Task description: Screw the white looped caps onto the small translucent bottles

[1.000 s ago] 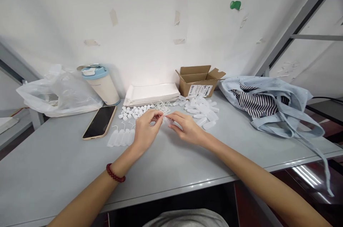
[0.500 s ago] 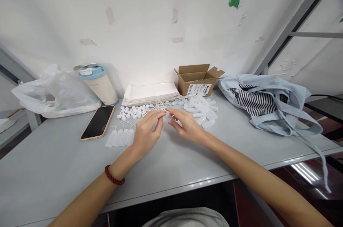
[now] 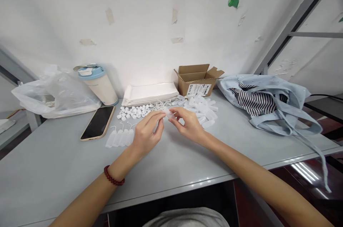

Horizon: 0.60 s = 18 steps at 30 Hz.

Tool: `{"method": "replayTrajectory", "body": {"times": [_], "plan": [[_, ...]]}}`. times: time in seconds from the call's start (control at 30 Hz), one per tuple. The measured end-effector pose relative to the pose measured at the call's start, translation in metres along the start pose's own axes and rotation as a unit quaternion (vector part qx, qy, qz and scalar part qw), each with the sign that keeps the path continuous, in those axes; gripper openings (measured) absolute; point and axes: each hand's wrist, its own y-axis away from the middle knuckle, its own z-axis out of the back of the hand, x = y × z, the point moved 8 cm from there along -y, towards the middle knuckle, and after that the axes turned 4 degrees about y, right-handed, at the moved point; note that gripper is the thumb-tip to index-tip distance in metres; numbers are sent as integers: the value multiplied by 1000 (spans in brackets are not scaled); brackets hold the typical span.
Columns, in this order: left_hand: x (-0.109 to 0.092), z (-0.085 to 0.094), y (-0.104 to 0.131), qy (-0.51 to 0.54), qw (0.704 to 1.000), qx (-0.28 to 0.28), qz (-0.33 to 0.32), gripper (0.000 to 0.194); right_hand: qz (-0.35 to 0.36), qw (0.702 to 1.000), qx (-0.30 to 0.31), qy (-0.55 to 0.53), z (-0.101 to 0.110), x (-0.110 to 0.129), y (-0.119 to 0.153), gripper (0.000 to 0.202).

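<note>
Our left hand (image 3: pixel 148 130) and right hand (image 3: pixel 187 123) pinch a translucent piece (image 3: pixel 169 114) between nearly closed fingers, above the grey table (image 3: pixel 171 170); beyond our fingertips stands a white wall (image 3: pixel 144 13).

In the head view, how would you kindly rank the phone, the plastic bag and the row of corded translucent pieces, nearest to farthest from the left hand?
1. Corded translucent pieces: just left of the left hand.
2. Phone: farther left, beyond that row.
3. Plastic bag: far left, toward the wall.
</note>
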Motion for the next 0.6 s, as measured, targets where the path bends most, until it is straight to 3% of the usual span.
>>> {"method": "replayTrajectory", "body": {"times": [0.1, 0.27, 0.47, 0.6], "plan": [[2, -3, -1, 4, 1000, 22, 15, 30, -19, 999, 0, -29, -1, -1, 1, 19], [-3, -16, 0, 4, 994, 111, -7, 49, -105, 989, 24, -99, -8, -10, 2, 17], [-5, -20, 4, -68, 988, 133, -23, 44, -222, 957, 46, -179, -21, -19, 8, 19], [-9, -25, 5, -97, 978, 180, -39, 40, -266, 937, 61, -216, -28, -21, 14, 23]]}}
